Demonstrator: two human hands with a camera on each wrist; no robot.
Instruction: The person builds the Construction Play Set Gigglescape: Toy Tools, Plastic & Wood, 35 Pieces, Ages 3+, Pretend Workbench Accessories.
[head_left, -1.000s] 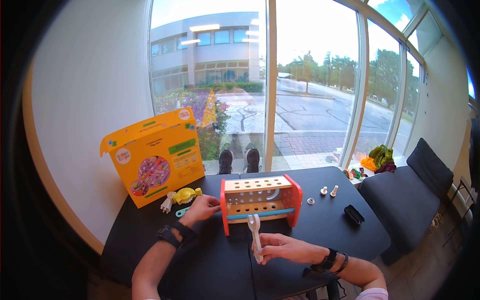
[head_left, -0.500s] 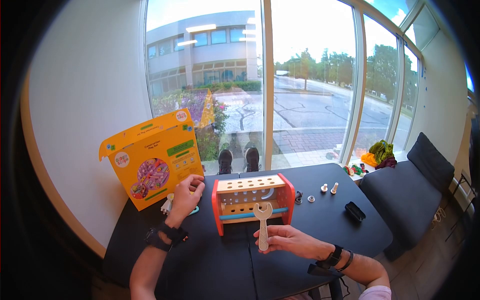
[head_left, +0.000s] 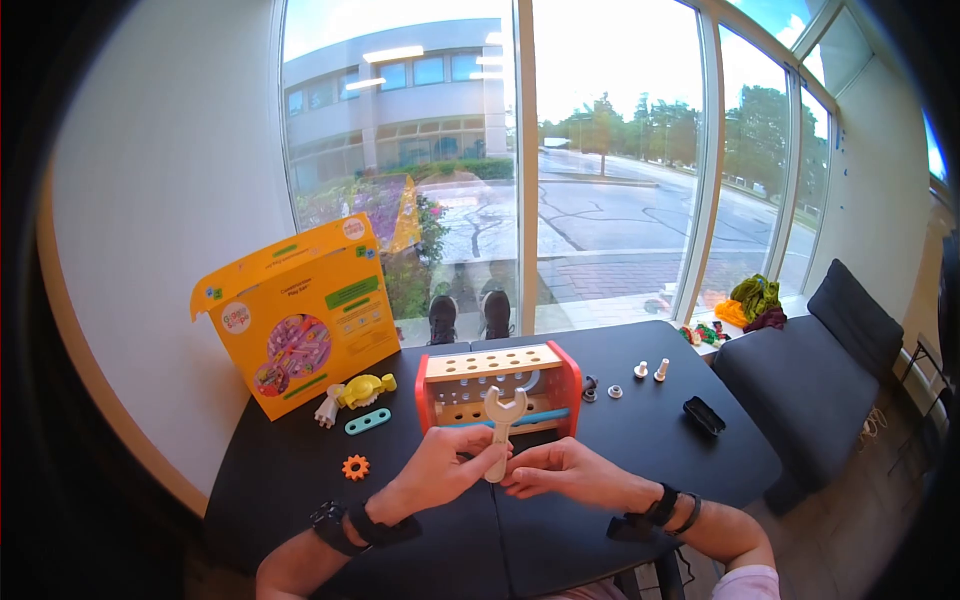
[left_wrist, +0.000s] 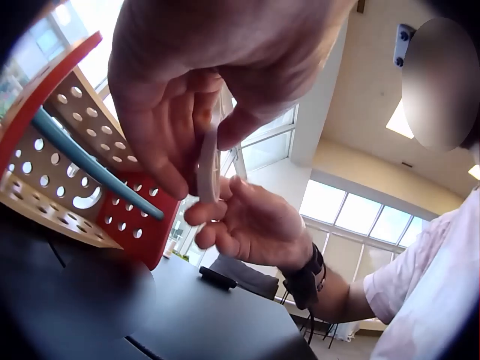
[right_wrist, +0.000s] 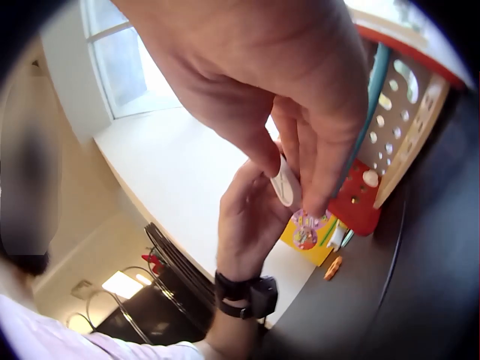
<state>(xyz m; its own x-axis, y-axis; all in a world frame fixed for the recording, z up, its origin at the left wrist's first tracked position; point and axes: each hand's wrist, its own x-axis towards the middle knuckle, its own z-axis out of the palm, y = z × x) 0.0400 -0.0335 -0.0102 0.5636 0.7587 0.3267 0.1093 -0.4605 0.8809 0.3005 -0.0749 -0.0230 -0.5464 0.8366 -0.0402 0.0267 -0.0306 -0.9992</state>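
Pinching the pale wrench (head_left: 501,432) (head up), both hands (head_left: 435,474) (head_left: 580,474) curl narrowly at its handle.

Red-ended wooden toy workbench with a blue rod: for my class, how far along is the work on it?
The workbench frame already looks assembled, its blue rod running between the red ends. In hand is a pale open-ended toy wrench, held by the left hand and right hand. Probably left: the orange gear, flat teal strip with holes and two pale pegs, lying loose on the black table.
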